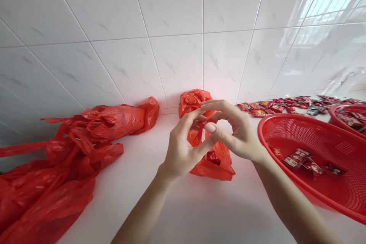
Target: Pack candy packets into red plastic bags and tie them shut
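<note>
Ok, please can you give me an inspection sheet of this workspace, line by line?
Surface: white counter, smooth, meets the wall.
Job's things: small red bag, a packet showing through it.
Clutter: pile of red bags at left; red basket with a few packets at right; second basket and loose packets behind it.
Hands: left hand and right hand both pinch the bag's top.
Cables: nothing seen.
Surroundings: white tiled wall, window reflection at upper right.

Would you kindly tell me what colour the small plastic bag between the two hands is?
The small plastic bag is red; the head view shows it best.
</note>
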`<act>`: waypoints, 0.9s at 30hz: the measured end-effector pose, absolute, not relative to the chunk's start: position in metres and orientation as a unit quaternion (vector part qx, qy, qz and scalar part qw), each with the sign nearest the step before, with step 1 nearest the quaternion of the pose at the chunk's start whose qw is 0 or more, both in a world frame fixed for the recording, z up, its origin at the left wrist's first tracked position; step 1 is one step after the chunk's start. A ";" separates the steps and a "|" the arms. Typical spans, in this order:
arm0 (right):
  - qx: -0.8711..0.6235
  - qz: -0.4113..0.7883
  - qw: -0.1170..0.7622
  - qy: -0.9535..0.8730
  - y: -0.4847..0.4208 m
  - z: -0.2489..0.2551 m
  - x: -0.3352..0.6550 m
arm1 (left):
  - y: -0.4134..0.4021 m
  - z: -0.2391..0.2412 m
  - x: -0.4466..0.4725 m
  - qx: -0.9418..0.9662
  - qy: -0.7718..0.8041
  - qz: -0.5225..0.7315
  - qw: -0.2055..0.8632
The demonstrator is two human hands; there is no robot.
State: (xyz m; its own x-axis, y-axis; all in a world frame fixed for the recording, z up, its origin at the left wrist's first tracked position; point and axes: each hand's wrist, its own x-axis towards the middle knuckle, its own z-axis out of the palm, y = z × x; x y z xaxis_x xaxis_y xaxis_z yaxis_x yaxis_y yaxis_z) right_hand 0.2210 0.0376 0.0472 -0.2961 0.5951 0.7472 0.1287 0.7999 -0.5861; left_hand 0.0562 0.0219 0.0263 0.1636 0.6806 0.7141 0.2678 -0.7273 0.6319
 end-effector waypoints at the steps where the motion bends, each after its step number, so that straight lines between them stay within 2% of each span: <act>1: -0.227 0.192 0.543 -0.785 0.038 0.048 0.219 | 0.023 0.026 0.059 0.737 0.327 0.563 0.181; 8: -0.220 0.131 0.539 -0.802 0.041 0.047 0.226 | 0.032 0.017 0.059 0.726 0.348 0.573 0.153; 12: -0.230 0.159 0.553 -0.785 0.044 0.044 0.234 | 0.033 0.016 0.059 0.714 0.347 0.578 0.189; 19: -0.203 0.074 0.540 -0.813 0.039 0.043 0.225 | 0.036 0.012 0.067 0.733 0.343 0.544 0.222; 24: -0.224 0.131 0.600 -0.756 0.048 0.031 0.238 | 0.037 0.014 0.060 0.683 0.366 0.573 0.266; 27: -0.246 0.226 0.523 -0.784 0.061 0.019 0.248 | 0.037 0.018 0.054 0.662 0.372 0.593 0.267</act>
